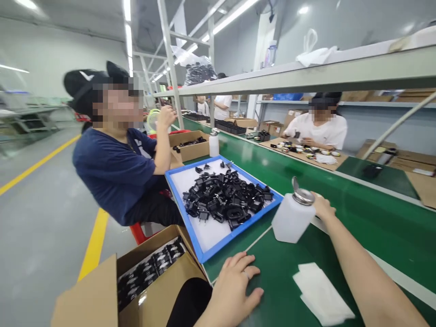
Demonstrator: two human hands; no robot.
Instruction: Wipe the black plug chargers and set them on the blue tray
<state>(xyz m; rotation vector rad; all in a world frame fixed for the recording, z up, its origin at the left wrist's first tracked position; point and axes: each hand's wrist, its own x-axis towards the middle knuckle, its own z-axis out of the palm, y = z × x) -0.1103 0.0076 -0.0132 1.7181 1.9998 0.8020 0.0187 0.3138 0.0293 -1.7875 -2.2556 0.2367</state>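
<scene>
My left hand [236, 284] rests palm down on the green mat [272, 281], fingers spread and holding nothing. A ring is on one finger. My right hand [323, 207] is stretched forward at the far side of a white plastic pump bottle [293, 218] with a metal cap, its lid tilted up. The bottle hides most of those fingers, so I cannot tell whether they touch it. Left of the bottle, a blue-rimmed white tray [213, 252] bears a heap of black plug adapters [225, 195] with metal pins. Folded white tissues [322, 293] lie on the mat near my right forearm.
An open cardboard box [85, 295] of packed black parts stands at lower left. A co-worker [116, 168] sits beyond it. The green conveyor belt [259, 159] runs behind the tray, and another person [320, 122] works across it. A shelf [289, 75] hangs overhead.
</scene>
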